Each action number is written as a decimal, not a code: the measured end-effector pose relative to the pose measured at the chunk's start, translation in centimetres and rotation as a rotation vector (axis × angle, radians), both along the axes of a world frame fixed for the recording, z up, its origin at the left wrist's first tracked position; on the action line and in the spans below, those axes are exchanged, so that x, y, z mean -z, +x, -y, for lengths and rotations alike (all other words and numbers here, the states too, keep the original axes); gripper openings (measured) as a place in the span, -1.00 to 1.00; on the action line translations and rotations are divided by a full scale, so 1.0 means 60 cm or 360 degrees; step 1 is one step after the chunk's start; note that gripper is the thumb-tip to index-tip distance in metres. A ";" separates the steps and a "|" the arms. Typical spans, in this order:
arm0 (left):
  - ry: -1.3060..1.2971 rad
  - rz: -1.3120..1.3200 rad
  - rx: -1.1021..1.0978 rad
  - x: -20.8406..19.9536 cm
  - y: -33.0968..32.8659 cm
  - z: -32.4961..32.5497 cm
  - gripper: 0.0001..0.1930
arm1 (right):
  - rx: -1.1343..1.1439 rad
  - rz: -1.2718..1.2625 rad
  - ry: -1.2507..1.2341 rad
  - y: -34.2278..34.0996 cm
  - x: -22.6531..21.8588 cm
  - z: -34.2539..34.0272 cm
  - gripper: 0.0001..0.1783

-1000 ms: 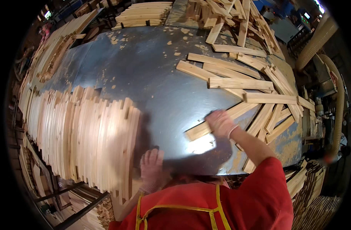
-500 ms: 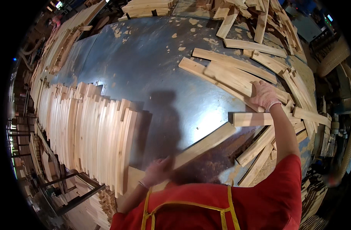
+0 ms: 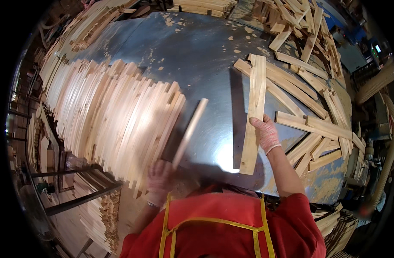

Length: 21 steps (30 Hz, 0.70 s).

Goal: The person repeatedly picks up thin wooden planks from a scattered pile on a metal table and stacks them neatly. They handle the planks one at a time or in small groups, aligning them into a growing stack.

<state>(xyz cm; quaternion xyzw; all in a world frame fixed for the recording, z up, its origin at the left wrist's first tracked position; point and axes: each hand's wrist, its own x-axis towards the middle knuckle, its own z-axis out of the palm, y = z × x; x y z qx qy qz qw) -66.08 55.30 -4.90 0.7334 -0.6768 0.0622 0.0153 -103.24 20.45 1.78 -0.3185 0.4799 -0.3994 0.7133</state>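
- Right hand (image 3: 268, 133): gloved, grasping a wooden board (image 3: 257, 86) by its long right edge, below mid-length. Thumb lies on the board's upper face; the fingers' hold behind it is largely hidden.
- Position of the wooden board: immediately left of the right hand, running lengthwise away from the wearer, one end beyond the hand and the other nearer the body. Its far part overlaps a loose board in view. Whether its near end touches the surface cannot be told.
- Left hand (image 3: 159, 176): gloved and blurred, near the body. Whether it is clenched or released cannot be told.
- Narrow wooden strip (image 3: 191, 130): blurred, extending away from the left hand and leaning to the right. Its near end appears beside the fingers; a grip cannot be confirmed.
- Row of boards (image 3: 119, 116): packed side by side, beyond the left hand and to its left. Far ends are uneven.
- Metal table (image 3: 205, 64): dark, between and beyond both hands, with pale worn patches.
- Loose boards (image 3: 328, 127): lying crossed at varied angles, right of the right hand and beyond it.
- Board heap (image 3: 312, 34): jumbled, well beyond the right hand.
- Black metal frame (image 3: 83, 199): left of the left hand, with stacked wood below.
- Ribbed hose (image 3: 377, 84): well to the right of the right hand.
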 end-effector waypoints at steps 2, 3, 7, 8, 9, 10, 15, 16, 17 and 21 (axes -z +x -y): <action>-0.0122 0.0089 -0.0346 -0.013 0.047 -0.004 -0.33 | 0.0036 0.0017 0.0050 0.035 0.005 -0.039 -0.37; -0.0128 0.0099 -0.0270 -0.021 0.055 -0.006 -0.32 | 0.0101 0.0062 0.0090 0.063 -0.007 -0.063 -0.40; 0.0095 -0.0609 -0.0365 -0.160 -0.043 0.099 -0.32 | 0.0024 0.0357 0.0104 0.131 0.003 -0.150 -0.41; 0.0068 -0.0996 -0.0291 -0.162 -0.058 0.130 -0.34 | -0.0033 0.0409 0.0130 0.150 0.000 -0.175 -0.42; 0.0030 -0.1379 -0.0213 -0.162 -0.066 0.164 -0.36 | -0.0091 0.0463 0.0156 0.171 -0.006 -0.199 -0.43; 0.0191 -0.1750 -0.0314 -0.194 -0.079 0.216 -0.38 | -0.0130 0.0510 0.0180 0.186 -0.006 -0.222 -0.44; 0.0344 -0.2551 -0.0496 -0.176 -0.116 0.390 -0.61 | -0.0218 0.0842 0.0426 0.216 0.040 -0.274 -0.51; 0.0442 -0.2625 -0.0571 -0.181 -0.122 0.405 -0.62 | -0.0234 0.0926 0.0477 0.212 0.040 -0.269 -0.50; 0.0497 -0.2703 -0.0538 -0.188 -0.121 0.413 -0.62 | -0.0265 0.0998 0.0460 0.206 0.038 -0.259 -0.52; 0.0478 -0.3185 -0.0283 -0.159 -0.165 0.434 -0.59 | -0.0336 0.0763 0.0411 0.167 0.025 -0.211 -0.52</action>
